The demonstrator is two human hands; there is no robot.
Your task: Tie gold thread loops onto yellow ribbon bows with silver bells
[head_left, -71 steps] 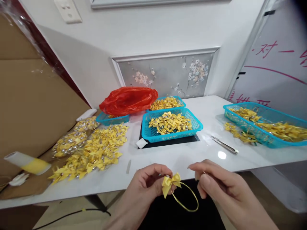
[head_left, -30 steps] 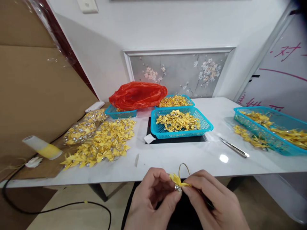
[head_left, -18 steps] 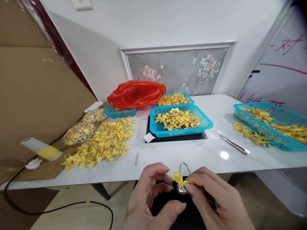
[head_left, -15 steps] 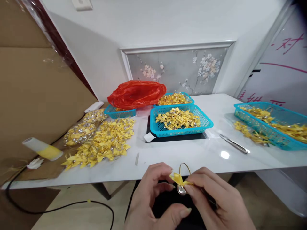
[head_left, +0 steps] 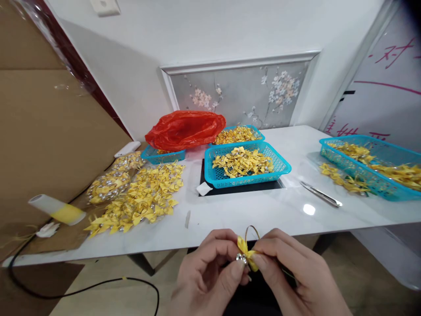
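Observation:
Just below the white table's near edge, both hands meet on one small yellow ribbon bow [head_left: 246, 256] with a thin gold loop rising behind it. My left hand [head_left: 210, 274] pinches a small silver bead [head_left: 241, 259] against the bow's centre. My right hand [head_left: 294, 274] is closed on the bow's right side. Ahead, a blue basket [head_left: 281, 168] holds several yellow bows. A loose pile of yellow bows [head_left: 141, 199] lies on the table to the left.
A second blue basket [head_left: 365, 177] of bows stands at the right, and metal tweezers [head_left: 320, 194] lie beside it. A red plastic bag [head_left: 186, 130] covers a basket at the back. A glue stick [head_left: 55, 210] and cardboard lie at the left; a black cable [head_left: 88, 289] runs across the floor.
The bow hung from my left hand with its loop dangling; both hands have since closed together on it, and my left thumb and fingers now pinch the bead at its centre.

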